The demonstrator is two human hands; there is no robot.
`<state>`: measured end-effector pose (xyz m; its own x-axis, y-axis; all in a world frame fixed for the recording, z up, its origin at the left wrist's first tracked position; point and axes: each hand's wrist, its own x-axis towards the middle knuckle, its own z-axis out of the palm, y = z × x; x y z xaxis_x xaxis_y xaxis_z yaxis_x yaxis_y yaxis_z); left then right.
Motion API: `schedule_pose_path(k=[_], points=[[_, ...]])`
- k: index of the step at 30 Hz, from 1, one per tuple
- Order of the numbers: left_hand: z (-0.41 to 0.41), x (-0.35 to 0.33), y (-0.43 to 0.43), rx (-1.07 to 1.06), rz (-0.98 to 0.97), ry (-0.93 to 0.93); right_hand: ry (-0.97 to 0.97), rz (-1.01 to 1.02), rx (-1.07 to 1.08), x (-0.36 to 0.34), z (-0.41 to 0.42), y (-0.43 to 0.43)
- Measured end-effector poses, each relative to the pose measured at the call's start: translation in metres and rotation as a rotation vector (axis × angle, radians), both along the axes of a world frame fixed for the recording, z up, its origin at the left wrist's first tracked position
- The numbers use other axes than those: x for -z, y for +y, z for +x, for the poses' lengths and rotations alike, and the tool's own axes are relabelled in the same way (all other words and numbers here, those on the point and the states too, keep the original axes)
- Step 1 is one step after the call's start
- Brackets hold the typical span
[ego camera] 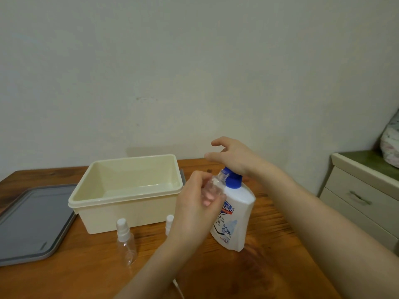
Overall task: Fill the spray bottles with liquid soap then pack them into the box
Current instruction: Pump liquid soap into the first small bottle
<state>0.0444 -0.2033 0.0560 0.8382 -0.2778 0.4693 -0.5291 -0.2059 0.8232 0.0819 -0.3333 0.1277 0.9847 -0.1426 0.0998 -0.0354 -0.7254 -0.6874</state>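
My left hand grips a small clear spray bottle with no cap, its open neck held up at the blue pump head of a white liquid soap bottle. My right hand rests its palm on top of that pump, fingers spread. A capped clear spray bottle stands on the table in front of the cream box. A second white spray cap shows just behind my left wrist. The box is open and empty.
A grey lid lies flat left of the box on the wooden table. A cream drawer unit stands to the right, with a patterned bundle on top. The wall is close behind the table.
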Motion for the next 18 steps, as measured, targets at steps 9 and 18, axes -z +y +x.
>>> schedule_pose_path(k=[9, 18], points=[[0.005, -0.002, 0.0, -0.015, 0.015, -0.023, 0.016, 0.042, 0.063, 0.003, 0.006, -0.002], [0.001, -0.007, 0.0, -0.008, 0.031, -0.007, 0.037, -0.002, 0.035, -0.007, 0.005, -0.003]])
